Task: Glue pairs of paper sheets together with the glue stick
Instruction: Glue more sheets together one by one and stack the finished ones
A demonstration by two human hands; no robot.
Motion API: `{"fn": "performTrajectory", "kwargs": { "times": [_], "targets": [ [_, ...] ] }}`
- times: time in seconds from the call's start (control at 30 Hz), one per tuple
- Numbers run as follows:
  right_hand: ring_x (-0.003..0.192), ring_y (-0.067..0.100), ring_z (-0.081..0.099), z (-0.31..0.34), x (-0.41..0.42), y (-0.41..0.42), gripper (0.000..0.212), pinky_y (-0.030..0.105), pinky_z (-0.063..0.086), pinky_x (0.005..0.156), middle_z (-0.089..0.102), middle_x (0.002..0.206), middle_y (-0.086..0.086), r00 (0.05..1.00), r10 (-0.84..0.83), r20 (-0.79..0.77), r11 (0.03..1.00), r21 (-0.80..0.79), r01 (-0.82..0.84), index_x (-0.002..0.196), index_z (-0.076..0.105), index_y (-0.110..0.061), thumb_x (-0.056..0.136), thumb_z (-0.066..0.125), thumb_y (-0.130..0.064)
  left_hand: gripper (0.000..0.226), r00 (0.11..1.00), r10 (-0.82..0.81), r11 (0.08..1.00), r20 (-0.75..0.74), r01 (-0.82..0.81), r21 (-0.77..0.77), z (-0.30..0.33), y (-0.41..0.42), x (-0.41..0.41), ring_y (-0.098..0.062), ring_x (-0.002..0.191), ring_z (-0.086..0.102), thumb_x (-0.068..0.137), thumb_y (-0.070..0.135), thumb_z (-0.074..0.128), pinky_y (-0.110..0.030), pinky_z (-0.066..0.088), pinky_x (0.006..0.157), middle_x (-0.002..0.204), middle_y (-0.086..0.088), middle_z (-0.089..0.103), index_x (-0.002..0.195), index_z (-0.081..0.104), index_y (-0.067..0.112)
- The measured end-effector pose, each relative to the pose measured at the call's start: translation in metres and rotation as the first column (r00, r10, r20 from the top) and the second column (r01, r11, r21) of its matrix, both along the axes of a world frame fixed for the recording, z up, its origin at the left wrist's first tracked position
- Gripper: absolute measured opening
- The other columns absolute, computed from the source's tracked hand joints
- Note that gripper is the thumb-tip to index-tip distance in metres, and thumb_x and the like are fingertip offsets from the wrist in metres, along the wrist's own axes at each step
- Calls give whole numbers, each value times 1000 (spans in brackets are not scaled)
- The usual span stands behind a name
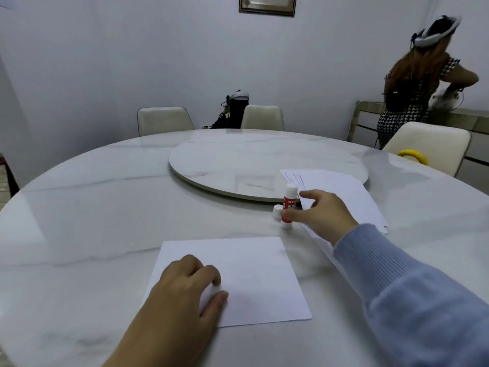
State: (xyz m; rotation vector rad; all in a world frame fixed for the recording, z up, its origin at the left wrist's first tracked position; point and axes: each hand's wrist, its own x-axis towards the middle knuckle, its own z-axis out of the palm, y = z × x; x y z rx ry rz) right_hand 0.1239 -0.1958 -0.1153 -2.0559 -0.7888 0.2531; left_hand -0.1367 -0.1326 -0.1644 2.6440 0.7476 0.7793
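Note:
A single white paper sheet (248, 276) lies flat on the table in front of me. My left hand (185, 287) rests on its left part, fingers curled, pinching a small white cap-like piece (213, 290) between thumb and forefinger. A red and white glue stick (289, 205) stands upright beyond the sheet's far right corner. My right hand (317, 215), in a blue knit sleeve, holds it: the thumb lies across its lower part and the fingers curve behind it. A small white cap (277, 211) lies just left of the stick. A stack of paper sheets (344, 192) lies to the right.
The round marble table (92, 207) carries a raised turntable (238, 165) in the middle, and the paper stack partly overlaps it. Cream chairs (164, 120) stand around the far side. A yellow ring (414, 156) shows at the right edge. A person (412, 83) stands by a sideboard at the back right.

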Motion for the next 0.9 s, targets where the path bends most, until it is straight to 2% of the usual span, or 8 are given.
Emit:
{"fn": "performTrajectory", "kwargs": {
  "times": [0.1, 0.2, 0.37, 0.5, 0.57, 0.7, 0.77, 0.9],
  "targets": [
    [66, -1, 53, -8, -2, 14, 29, 11, 35, 52, 54, 70, -17, 1000, -21, -15, 998, 63, 22, 90, 67, -23, 69, 86, -30, 16, 999, -31, 1000, -18, 31, -5, 1, 0, -2, 4, 103, 38, 88, 47, 50, -12, 32, 88, 103, 24, 43, 101, 54, 38],
    [64, -4, 49, -10, -3, 16, 26, 14, 30, 52, 56, 67, -17, 995, -101, -17, 988, 116, 102, 65, 58, -27, 71, 84, -27, 17, 998, -47, 999, -44, 47, 0, 2, -1, -1, 5, 105, 36, 89, 48, 48, -12, 31, 90, 105, 25, 41, 103, 52, 38],
    [71, 12, 62, 15, -8, -10, 7, 36, 55, 71, 66, 75, -6, 1000, 13, 21, 962, 273, -18, 79, 64, -24, 84, 70, -27, 22, 997, -50, 999, -64, 50, 0, 16, 3, 6, 7, 110, 30, 88, 54, 43, -12, 30, 91, 111, 29, 35, 107, 45, 42],
    [57, 1, 62, 38, -11, -39, 10, 11, 43, 45, 67, 67, -10, 965, 166, 203, 979, 83, -186, 78, 65, -33, 88, 66, -31, 41, 987, -100, 988, -123, 84, -129, 31, -1, 48, 4, 128, 23, 94, 51, 35, -17, 25, 100, 141, 25, 30, 134, 36, 41],
    [54, -7, 61, 39, -16, -45, 14, 5, 38, 40, 67, 60, -12, 969, 136, 208, 975, 147, -168, 72, 65, -38, 78, 77, -32, 51, 959, -154, 980, -237, 118, -157, 29, -6, 76, -3, 142, 9, 98, 45, 32, -25, 12, 112, 155, 18, 13, 147, 23, 34],
    [56, -1, 63, 23, -24, -42, 17, 15, 50, 52, 72, 64, -8, 995, 95, -21, 899, 430, -77, 73, 74, -19, 63, 88, -20, 56, 895, -115, 993, -431, 100, -56, 9, -7, 96, -9, 146, -5, 101, 39, 24, -32, -4, 117, 160, 8, -1, 152, 7, 24],
    [58, 5, 63, 10, -28, -35, 12, 24, 51, 57, 71, 70, -2, 993, 105, -54, 897, 435, -71, 79, 72, -18, 73, 82, -18, 57, 872, -105, 994, -478, 97, -41, 1, -5, 96, -10, 145, -7, 100, 40, 20, -34, -5, 118, 159, 8, -5, 152, 2, 24],
    [47, 5, 58, -11, -30, -23, 18, 24, 47, 50, 68, 70, 1, 989, 102, 110, 943, 305, -131, 89, 58, -9, 91, 64, -25, 56, 863, -105, 994, -495, 97, -42, -1, -4, 96, -9, 145, -8, 100, 40, 18, -34, -6, 118, 159, 9, -6, 152, 0, 25]
  ]
}}
